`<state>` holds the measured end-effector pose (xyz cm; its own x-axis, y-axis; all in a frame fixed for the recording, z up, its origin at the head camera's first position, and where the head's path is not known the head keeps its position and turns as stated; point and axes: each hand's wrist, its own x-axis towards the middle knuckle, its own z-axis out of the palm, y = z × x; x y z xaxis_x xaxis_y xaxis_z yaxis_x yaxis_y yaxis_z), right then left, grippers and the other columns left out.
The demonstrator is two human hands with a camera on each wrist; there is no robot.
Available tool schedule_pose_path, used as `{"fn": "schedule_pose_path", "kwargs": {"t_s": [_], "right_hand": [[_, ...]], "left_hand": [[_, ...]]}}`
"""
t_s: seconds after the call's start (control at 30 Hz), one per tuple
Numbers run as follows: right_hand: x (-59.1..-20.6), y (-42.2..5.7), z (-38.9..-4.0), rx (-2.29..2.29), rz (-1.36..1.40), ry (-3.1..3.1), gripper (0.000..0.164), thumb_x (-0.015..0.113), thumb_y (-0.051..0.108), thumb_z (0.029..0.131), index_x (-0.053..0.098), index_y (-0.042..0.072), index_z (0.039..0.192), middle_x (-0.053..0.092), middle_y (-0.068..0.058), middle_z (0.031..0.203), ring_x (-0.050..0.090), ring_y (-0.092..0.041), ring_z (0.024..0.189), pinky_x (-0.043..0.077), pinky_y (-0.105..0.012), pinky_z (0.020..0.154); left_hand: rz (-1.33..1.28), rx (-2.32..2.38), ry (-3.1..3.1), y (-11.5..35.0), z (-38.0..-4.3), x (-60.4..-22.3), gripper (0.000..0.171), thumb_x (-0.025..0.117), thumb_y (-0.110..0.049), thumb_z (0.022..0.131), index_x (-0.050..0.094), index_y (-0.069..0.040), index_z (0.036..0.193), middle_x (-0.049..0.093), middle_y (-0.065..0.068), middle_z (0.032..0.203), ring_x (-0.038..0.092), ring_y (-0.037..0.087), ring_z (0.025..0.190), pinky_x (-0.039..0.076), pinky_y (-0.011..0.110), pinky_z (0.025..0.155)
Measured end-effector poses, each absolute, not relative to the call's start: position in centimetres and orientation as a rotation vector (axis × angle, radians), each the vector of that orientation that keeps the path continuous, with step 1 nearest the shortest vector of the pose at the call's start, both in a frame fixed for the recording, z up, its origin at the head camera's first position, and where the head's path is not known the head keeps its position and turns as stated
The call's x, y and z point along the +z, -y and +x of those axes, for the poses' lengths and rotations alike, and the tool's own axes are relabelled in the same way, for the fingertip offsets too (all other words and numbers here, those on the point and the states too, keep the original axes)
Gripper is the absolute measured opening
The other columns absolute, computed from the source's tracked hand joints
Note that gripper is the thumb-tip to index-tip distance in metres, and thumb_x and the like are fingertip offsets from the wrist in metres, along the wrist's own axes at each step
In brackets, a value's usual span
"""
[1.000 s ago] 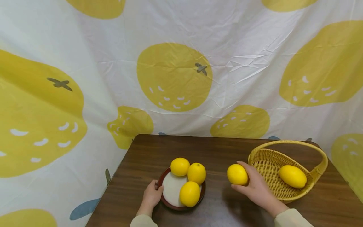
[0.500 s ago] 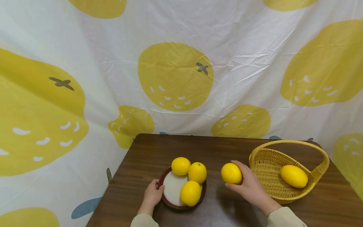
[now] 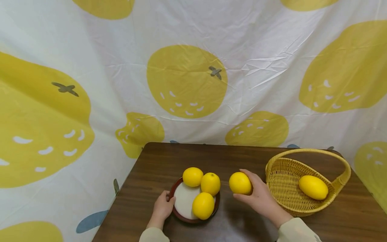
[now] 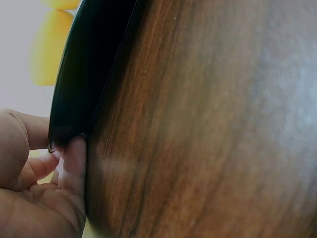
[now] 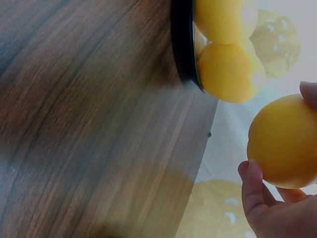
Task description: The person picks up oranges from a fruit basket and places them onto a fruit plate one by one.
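Note:
My right hand (image 3: 261, 198) holds a yellow lemon (image 3: 240, 183) between thumb and fingers, above the table and between plate and basket. In the right wrist view the same lemon (image 5: 285, 141) is at the right edge. With thumb and curled fingers, my left hand (image 3: 162, 207) grips the near left rim of a round plate (image 3: 183, 201), white inside with a dark red-brown rim. Three lemons rest on the plate: one at the back (image 3: 192, 177), one at the right (image 3: 210, 184), one in front (image 3: 203, 206). The left wrist view shows fingers pinching the dark plate edge (image 4: 81, 74).
A wicker basket (image 3: 285, 186) with a tall arched handle stands at the right, and one lemon (image 3: 313, 187) lies in it. All of this is on a dark wooden table (image 3: 235, 158). A lemon-print cloth (image 3: 257, 84) hangs behind the table and on its sides.
My right hand has carried the lemon leftward, away from the basket and toward the plate. The left hand has kept its grip on the plate rim.

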<state>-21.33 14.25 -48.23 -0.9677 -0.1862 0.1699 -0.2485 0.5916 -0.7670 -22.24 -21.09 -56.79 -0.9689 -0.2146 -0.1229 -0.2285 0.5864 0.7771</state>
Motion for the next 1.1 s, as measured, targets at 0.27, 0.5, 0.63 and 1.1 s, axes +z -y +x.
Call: {"fn": "schedule_pose_path", "kwargs": {"t_s": [0.27, 0.5, 0.63, 1.1], "right_hand": [[-48.2, -13.2, -21.5, 1.361, 0.391, 2.731, 0.085, 0.087, 0.034, 0.078, 0.044, 0.018, 0.149, 0.051, -0.015, 0.144, 0.058, -0.033, 0.122, 0.05, -0.051, 0.096], [-48.1, -12.5, -21.6, 1.379, 0.378, 2.737, 0.083, 0.087, 0.03, 0.078, 0.045, 0.019, 0.149, 0.053, -0.014, 0.143, 0.058, -0.033, 0.121, 0.05, -0.052, 0.095], [-48.2, -12.1, -21.7, 1.391, 0.38, 2.735, 0.083, 0.087, 0.03, 0.078, 0.045, 0.018, 0.148, 0.052, -0.014, 0.144, 0.058, -0.032, 0.122, 0.051, -0.051, 0.095], [-47.7, -9.9, -21.8, 1.427, 0.418, 2.704, 0.082, 0.089, 0.028, 0.076, 0.048, 0.02, 0.147, 0.055, -0.009, 0.143, 0.059, -0.029, 0.121, 0.05, -0.049, 0.097]], "left_hand": [[-0.393, 1.371, -2.79, 21.1, -22.1, -56.9, 0.024, 0.061, -0.012, 0.097, 0.058, 0.004, 0.115, 0.069, 0.021, 0.1, 0.065, 0.031, 0.092, 0.052, 0.048, 0.083], [-0.384, 1.371, -2.793, 21.2, -22.2, -57.1, 0.024, 0.061, -0.012, 0.097, 0.059, 0.004, 0.115, 0.069, 0.021, 0.099, 0.065, 0.031, 0.091, 0.052, 0.048, 0.082], [-0.38, 1.367, -2.797, 21.2, -22.2, -57.1, 0.024, 0.061, -0.013, 0.097, 0.058, 0.004, 0.115, 0.069, 0.021, 0.099, 0.064, 0.03, 0.091, 0.051, 0.048, 0.082], [-0.358, 1.359, -2.816, 21.1, -22.2, -57.0, 0.025, 0.061, -0.013, 0.097, 0.058, 0.004, 0.115, 0.069, 0.021, 0.1, 0.065, 0.031, 0.092, 0.051, 0.049, 0.083]]}}
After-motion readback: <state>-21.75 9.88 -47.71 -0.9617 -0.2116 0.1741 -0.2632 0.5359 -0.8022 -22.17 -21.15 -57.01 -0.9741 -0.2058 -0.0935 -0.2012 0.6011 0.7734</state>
